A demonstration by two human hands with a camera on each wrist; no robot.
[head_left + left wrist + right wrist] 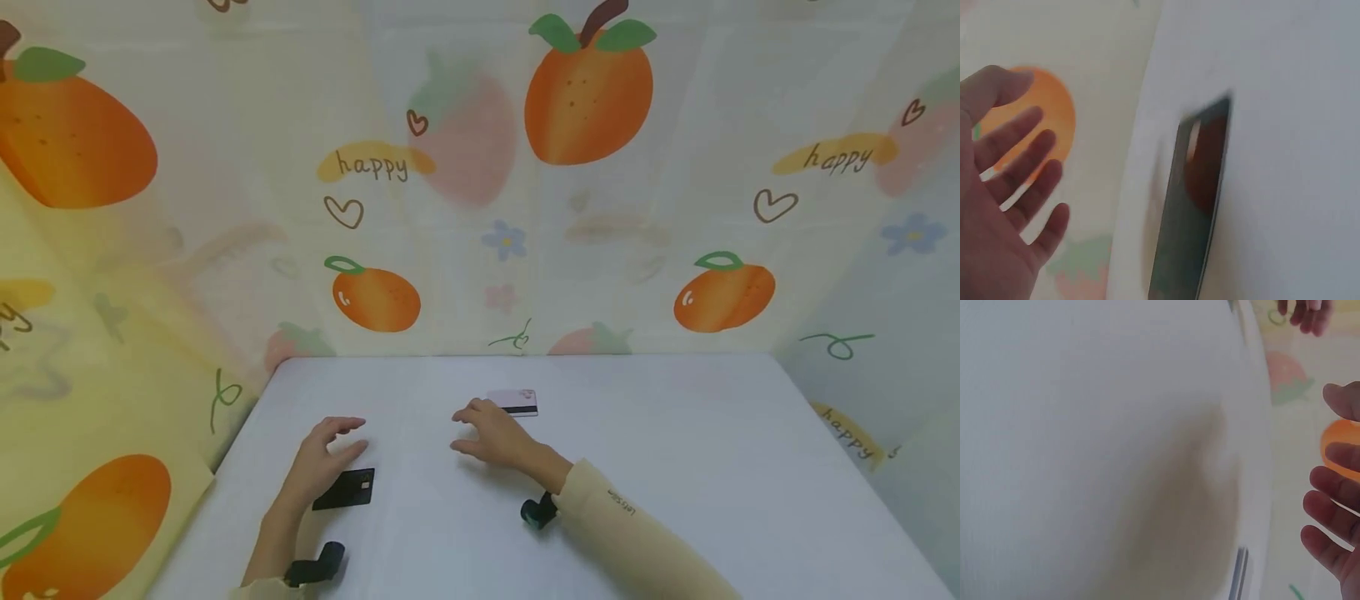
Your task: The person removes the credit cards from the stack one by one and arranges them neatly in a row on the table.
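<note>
Head view, left hand: the left hand [317, 463] hovers by the black card [352, 492], fingers spread and thumb parted, pinching nothing;
Right hand: the right hand [495, 435] is loosely bent, thumb apart from the fingers, also holding nothing; its shadow suggests that it hangs above the table [645, 433];
Black card: flat on the left part of the table, its left end hidden behind the left hand; the long axis runs left to right, the right end tipped slightly toward the far edge; the chip [365, 485] sits near that right end;
White card: flat near the far edge, its near left corner covered by the right hand; the long axis runs left to right, the dark stripe [520, 410] along its near long side;
Why so: both cards probably lie flat because the table alone bears them; the parted thumbs probably leave room for something thin.
</note>
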